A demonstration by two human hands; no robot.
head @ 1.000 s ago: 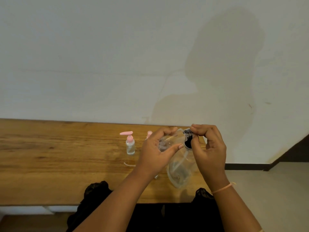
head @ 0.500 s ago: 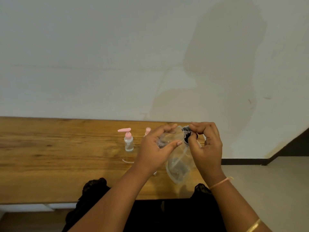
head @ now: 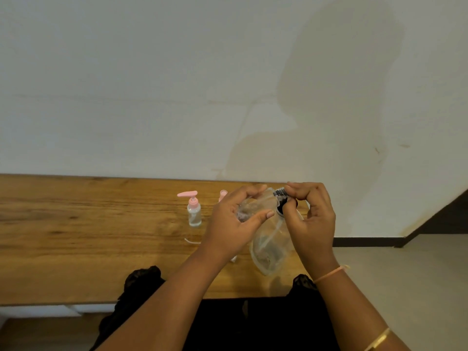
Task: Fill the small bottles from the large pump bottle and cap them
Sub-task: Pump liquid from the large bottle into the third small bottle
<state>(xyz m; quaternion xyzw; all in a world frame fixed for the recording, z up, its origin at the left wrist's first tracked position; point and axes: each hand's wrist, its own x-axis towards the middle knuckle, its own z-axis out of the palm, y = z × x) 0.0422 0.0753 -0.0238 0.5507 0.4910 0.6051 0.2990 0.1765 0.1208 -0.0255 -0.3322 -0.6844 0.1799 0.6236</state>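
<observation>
- The right hand's [head: 311, 224] fingertips [head: 295, 190] and thumb pinch the black pump top [head: 281, 205]; the other fingers curl loosely behind it.
- The left hand's [head: 228, 229] fingers and thumb [head: 266, 214] curl round a clear container [head: 249, 207] held against that pump top (probably a small bottle, but its outline blurs into the larger one).
- The large pump bottle [head: 268, 252] hangs tilted below both hands, base toward the person, over the table's [head: 76, 236] near right edge.
- To do this step well, the left hand should likely hold the container's mouth square to the outlet while the right works the pump in short, even strokes. Tilted like this, liquid could miss and run down.
- A small bottle [head: 194, 214] with a pink pump stands upright, left of the hands and apart from them.
- Another pink cap [head: 222, 195] peeks out from behind the left hand.
</observation>
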